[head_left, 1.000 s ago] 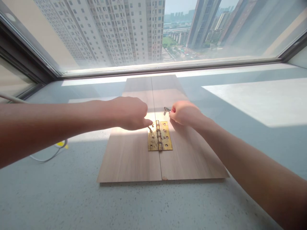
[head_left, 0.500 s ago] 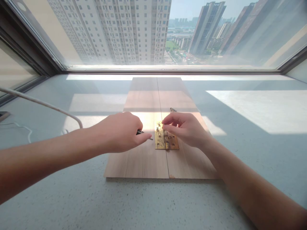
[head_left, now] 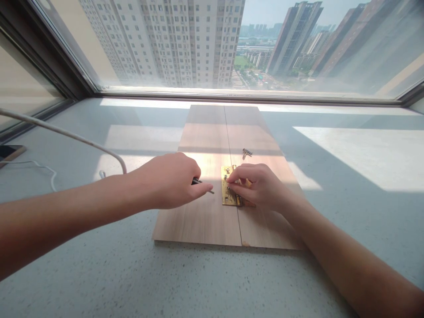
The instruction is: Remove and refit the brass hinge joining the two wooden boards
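Note:
A brass-coloured hinge (head_left: 225, 198) lies open across the seam of two pale wooden boards (head_left: 195, 223). My right hand (head_left: 260, 183) covers much of its right leaf. Thumb and forefinger are pinched together at the left leaf, near the middle holes; whatever is between the tips is too small to make out. Screw heads seem to sit in the upper holes. To the left of the hinge, my left hand (head_left: 175, 181) is closed around a screwdriver (head_left: 196, 181). Only part of its dark handle and thin metal shaft shows, pointing right, apart from the hinge.
Several loose screws (head_left: 246, 153) lie on the right board beyond my right hand. The boards rest on a speckled pale sill (head_left: 109, 265) below a window. At left are a thick white cable (head_left: 76, 139), a thin white cord (head_left: 53, 176) and a dark-screened device (head_left: 9, 152).
My right fingertips have moved down the hinge's left leaf, towards me. More of the loose screws show. My left hand keeps the screwdriver in nearly the same place; the whole view has shifted slightly.

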The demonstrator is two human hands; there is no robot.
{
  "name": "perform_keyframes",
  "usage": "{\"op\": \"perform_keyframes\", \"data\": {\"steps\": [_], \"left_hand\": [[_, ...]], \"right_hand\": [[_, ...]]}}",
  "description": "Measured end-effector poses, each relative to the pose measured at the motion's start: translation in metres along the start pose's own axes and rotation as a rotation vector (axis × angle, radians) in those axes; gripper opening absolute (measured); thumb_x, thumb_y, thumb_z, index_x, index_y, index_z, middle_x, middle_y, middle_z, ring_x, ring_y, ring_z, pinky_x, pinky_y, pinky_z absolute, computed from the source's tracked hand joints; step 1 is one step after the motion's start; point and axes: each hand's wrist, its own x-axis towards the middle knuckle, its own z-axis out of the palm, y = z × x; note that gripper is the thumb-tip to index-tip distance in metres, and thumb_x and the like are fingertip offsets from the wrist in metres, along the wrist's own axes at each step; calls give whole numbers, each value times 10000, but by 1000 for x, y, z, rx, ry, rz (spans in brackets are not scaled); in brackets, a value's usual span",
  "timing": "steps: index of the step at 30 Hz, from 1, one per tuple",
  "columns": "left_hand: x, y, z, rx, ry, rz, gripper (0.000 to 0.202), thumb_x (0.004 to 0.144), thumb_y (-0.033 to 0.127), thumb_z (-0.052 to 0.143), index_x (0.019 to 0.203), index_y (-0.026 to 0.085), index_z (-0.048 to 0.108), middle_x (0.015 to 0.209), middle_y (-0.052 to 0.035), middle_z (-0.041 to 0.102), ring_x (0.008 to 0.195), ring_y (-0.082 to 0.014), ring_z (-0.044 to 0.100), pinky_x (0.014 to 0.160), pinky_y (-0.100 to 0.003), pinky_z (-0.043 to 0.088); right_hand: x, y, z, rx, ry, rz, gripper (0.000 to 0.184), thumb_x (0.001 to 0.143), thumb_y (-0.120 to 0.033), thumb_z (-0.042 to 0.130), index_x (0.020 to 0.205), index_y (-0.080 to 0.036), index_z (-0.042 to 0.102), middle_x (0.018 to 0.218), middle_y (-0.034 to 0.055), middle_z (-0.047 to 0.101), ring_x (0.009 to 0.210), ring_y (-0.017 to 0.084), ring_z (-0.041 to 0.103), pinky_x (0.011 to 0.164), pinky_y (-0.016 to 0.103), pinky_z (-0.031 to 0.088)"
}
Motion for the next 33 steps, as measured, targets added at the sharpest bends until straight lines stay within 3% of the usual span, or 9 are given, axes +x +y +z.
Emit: {"op": "perform_keyframes", "data": {"steps": [6,13,22,33], "left_hand": [[4,5,-6,-2,1,-7,479,811,575,383,524,196,439,543,-29,534,455,-134,374,464,-289,252],[10,10,-14,8,40,-4,469,808,568,397,526,198,457,557,-45,559,472,-150,415,477,-297,269],[18,17,-18,2,96,31,459,799,554,417,513,200,473,540,-48,551,473,-154,415,477,-307,248],[30,27,-27,32,19,11,327,730,444,466,517,197,452,542,-47,542,486,-154,433,495,-311,254]], "right_hand": [[1,-2,-2,50,-11,-37,110,798,-232,617,720,-186,680,696,30,656,692,143,575,633,277,417],[0,-3,-1,89,-18,13,136,766,-138,581,818,-186,696,749,24,671,681,128,570,629,267,428],[-1,-2,-1,158,-18,56,179,749,-136,576,907,-200,629,779,-16,668,642,95,540,563,228,387],[-3,-2,-2,162,-29,71,159,723,-133,567,862,-197,611,749,-15,630,638,98,508,577,235,368]]}}
